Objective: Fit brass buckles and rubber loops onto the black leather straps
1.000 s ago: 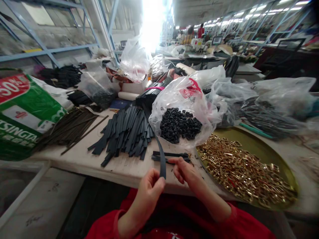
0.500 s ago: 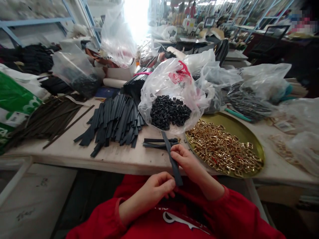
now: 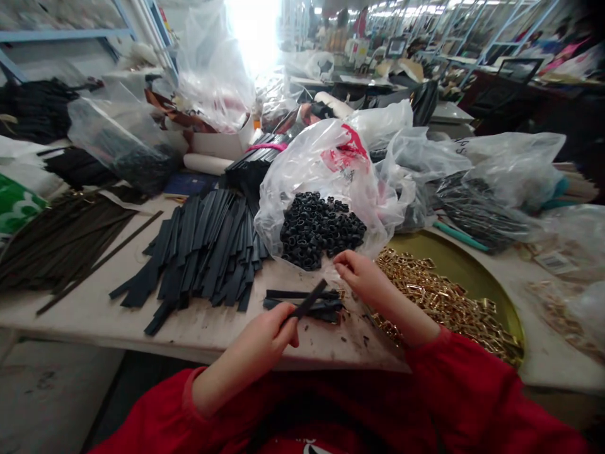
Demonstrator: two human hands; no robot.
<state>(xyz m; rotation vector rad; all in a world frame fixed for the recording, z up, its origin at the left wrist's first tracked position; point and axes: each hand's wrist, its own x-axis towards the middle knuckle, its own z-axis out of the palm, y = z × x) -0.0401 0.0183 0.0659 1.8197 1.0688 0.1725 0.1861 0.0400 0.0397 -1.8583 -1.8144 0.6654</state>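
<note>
My left hand (image 3: pixel 262 343) is closed around a flat black strip (image 3: pixel 309 300), whose free end slants up to the right above the table. Beneath that end lie a few black straps (image 3: pixel 288 294) with gold hardware at their right ends. My right hand (image 3: pixel 366 277) reaches to the front edge of a clear plastic bag (image 3: pixel 274 221), beside a heap of small black loops (image 3: pixel 316 230). Its thumb and fingertips are pinched together; whatever may be between them is too small to make out.
Many black strips (image 3: pixel 208 246) lie fanned out at left, with dark brown strips (image 3: pixel 57 243) beyond them. A round gold tray (image 3: pixel 491 277) of gold buckles (image 3: pixel 439 296) stands at right, partly behind my right forearm. Stuffed plastic bags (image 3: pixel 510 164) crowd the back.
The black strip has passed from my right hand to my left, which has moved up over the table. My right hand has moved up to the bag of loops. The view has shifted slightly.
</note>
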